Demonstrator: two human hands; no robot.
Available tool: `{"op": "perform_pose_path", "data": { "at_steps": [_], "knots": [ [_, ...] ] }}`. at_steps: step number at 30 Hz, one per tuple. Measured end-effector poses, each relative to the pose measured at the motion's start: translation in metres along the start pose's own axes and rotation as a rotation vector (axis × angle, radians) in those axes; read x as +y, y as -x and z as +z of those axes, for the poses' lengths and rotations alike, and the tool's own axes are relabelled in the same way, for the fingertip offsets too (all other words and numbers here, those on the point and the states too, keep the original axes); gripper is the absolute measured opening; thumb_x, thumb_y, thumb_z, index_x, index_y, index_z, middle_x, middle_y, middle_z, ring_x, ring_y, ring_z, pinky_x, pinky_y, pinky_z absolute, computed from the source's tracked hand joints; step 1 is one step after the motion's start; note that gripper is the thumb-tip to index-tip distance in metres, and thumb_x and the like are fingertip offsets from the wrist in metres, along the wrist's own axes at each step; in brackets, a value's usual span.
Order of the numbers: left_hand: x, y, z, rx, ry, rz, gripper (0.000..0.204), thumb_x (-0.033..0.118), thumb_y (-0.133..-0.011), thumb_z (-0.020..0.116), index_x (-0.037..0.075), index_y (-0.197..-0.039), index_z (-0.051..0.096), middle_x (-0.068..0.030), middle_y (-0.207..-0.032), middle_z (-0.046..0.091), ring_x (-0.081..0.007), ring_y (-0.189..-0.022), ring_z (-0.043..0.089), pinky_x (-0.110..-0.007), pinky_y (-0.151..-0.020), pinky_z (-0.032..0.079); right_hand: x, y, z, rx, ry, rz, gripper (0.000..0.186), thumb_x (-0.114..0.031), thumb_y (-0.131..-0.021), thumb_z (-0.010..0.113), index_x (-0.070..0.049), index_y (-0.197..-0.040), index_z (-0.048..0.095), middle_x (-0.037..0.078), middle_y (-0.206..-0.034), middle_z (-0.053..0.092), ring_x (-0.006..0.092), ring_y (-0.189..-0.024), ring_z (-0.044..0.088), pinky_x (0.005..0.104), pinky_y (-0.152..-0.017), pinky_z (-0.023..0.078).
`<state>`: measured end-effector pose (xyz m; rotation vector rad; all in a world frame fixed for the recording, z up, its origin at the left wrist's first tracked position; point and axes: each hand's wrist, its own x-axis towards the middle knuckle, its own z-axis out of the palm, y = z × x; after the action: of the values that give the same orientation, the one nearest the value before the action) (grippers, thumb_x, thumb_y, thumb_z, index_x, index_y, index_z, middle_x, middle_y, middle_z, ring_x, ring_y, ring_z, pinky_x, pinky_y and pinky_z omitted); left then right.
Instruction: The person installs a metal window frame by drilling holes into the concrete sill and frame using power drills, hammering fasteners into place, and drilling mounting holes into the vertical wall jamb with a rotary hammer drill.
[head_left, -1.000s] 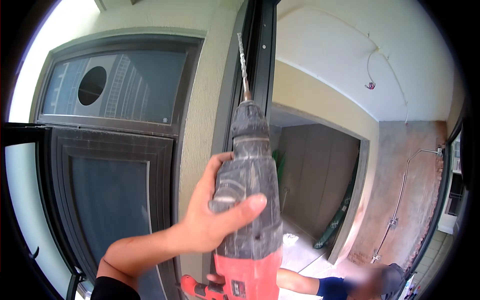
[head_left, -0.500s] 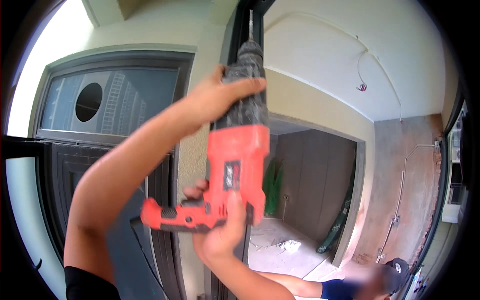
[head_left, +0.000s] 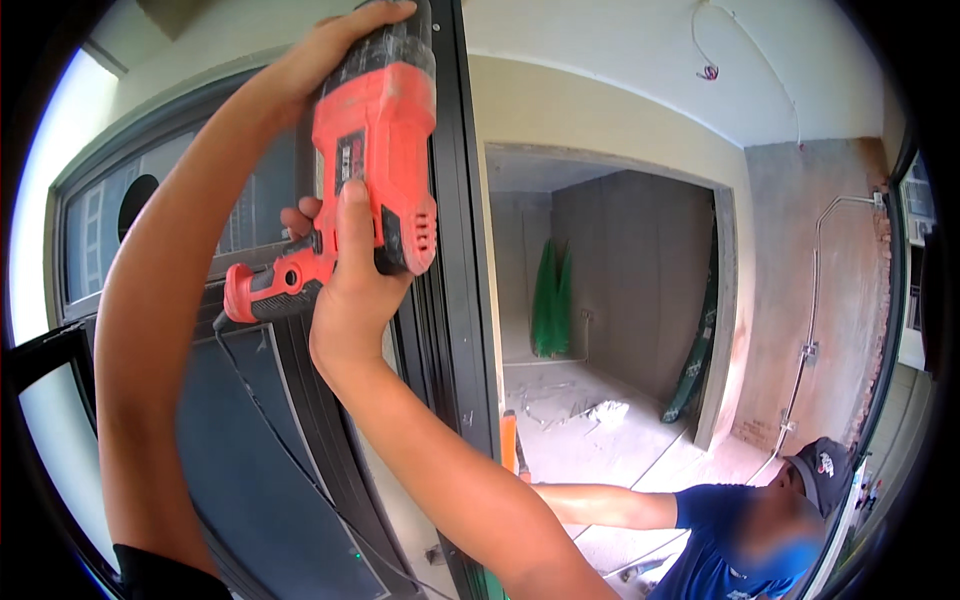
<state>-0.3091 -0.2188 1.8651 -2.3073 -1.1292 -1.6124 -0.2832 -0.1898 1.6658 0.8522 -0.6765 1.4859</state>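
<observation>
A red and black rotary hammer drill point(head_left: 385, 125) is raised beside the dark metal frame post point(head_left: 462, 330), pointing upward. Its front end runs out of the picture at the top, so the bit is hidden. My left hand point(head_left: 325, 55) is wrapped round the black front housing, the thumb lying across it. Lower down, my right hand point(head_left: 355, 300) grips the rear handle, with its thumb along the red body and fingertips showing on the far side. A black cord point(head_left: 262, 400) hangs from the handle's end.
At the lower right is a co-worker point(head_left: 715, 535) in a dark blue shirt and cap, one arm stretched toward the post. A dark door point(head_left: 250, 450) stands on the left. Beyond the doorway, debris point(head_left: 605, 410) lies on the floor near green netting point(head_left: 553, 300).
The drill and both my hands have moved up and to the left in the picture, taking the bit out of sight. The view has shifted, showing more of the co-worker.
</observation>
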Motion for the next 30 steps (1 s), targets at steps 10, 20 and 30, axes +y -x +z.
{"op": "perform_pose_path", "data": {
  "at_steps": [10,20,30],
  "knots": [
    [0.003,-0.009,0.0,0.004,0.04,0.002,0.049,0.048,-0.093,0.074,0.002,-0.112,0.073,-0.0107,-0.097,0.076,-0.0208,-0.082,0.074,-0.035,-0.079,0.06,-0.001,-0.004,0.005,0.021,0.083,-0.084,0.034,-0.024,-0.103,0.073,0.001,-0.124,0.063,0.007,-0.102,0.069,0.0163,-0.085,0.071,0.0315,-0.08,0.058],
    [0.006,-0.037,-0.022,0.136,-0.229,-0.034,0.082,0.062,-0.077,0.082,-0.008,-0.119,0.071,-0.0153,-0.11,0.076,-0.0235,-0.1,0.073,-0.036,-0.093,0.055,0.003,-0.019,0.013,0.001,0.056,-0.005,0.053,-0.043,-0.103,0.069,-0.002,-0.133,0.054,0.012,-0.097,0.068,0.026,-0.081,0.073,0.0408,-0.072,0.061],
    [0.023,-0.039,-0.008,0.151,-0.291,-0.034,0.088,0.055,-0.077,0.084,-0.016,-0.124,0.065,-0.0211,-0.114,0.074,-0.0275,-0.097,0.075,-0.039,-0.088,0.059,-0.006,-0.029,0.016,0.044,0.073,0.025,0.052,-0.048,-0.104,0.062,-0.004,-0.13,0.056,0.011,-0.094,0.066,0.0238,-0.078,0.068,0.0434,-0.073,0.06]
  ]
}}
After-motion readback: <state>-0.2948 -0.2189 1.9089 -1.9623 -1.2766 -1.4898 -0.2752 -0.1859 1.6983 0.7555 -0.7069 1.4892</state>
